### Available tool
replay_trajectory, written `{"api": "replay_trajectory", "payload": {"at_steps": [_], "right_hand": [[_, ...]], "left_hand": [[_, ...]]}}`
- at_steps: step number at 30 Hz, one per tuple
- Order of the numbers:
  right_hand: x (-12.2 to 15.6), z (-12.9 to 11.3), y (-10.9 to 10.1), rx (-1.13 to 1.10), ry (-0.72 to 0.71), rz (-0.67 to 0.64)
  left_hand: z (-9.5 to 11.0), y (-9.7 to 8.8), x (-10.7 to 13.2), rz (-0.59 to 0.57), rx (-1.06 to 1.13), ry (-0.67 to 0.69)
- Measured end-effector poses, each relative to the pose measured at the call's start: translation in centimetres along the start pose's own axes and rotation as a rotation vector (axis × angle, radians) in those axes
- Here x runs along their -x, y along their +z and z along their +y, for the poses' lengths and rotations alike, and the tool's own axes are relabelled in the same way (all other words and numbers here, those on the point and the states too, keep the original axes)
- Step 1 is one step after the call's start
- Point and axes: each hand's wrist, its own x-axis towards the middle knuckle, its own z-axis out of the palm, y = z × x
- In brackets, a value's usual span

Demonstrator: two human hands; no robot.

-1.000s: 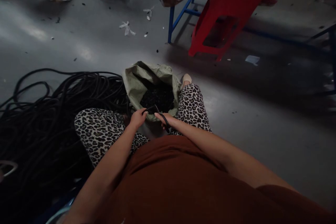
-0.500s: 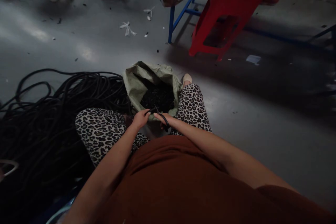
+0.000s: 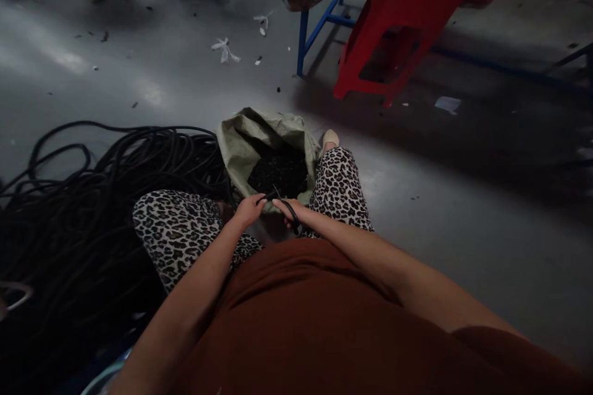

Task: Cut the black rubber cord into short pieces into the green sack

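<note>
From the head camera, your left hand (image 3: 249, 210) is closed around the end of a black hose (image 3: 265, 197), pinching it just above your knees. Your right hand (image 3: 291, 210) is wrapped around the handles of dark scissors (image 3: 288, 207), whose blades point toward the hose end; whether they are biting it is too dark to tell. The hose looks like rubber: bendy but springy, fairly light in a short length, likely to twist in your fingers, so hold it close behind the spot where the blades meet it.

Between your legs, just beyond both hands, stands a green woven sack (image 3: 241, 145) with its mouth rolled open. It is partly filled with small black cut pieces (image 3: 278, 173), heaped well below the rim.

On the floor at your left lies a large tangled hose pile (image 3: 92, 197), touching the sack's left side.
</note>
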Motion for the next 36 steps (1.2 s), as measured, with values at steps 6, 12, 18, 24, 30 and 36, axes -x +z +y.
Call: {"api": "replay_trajectory", "payload": {"at_steps": [6, 12, 18, 24, 30, 36], "right_hand": [[-0.4, 0.4, 0.0, -0.032, -0.006, 0.025], [-1.0, 0.5, -0.1, 0.012, -0.032, 0.083], [-1.4, 0.9, -0.1, 0.057, -0.044, 0.093], [-1.0, 0.9, -0.3, -0.013, 0.005, 0.11], [0.1, 0.0, -0.3, -0.069, 0.036, 0.047], [0.6, -0.5, 0.0, -0.059, 0.033, -0.018]], "left_hand": [[0.0, 0.2, 0.1, 0.037, -0.022, 0.008], [-0.2, 0.2, 0.2, 0.062, -0.126, -0.072], [-0.8, 0.3, -0.1, 0.033, -0.155, -0.1], [-1.2, 0.1, -0.1, 0.027, -0.165, -0.13], [-0.8, -0.1, -0.1, 0.093, -0.139, -0.126], [-0.5, -0.1, -0.1, 0.106, -0.075, -0.103]]}}
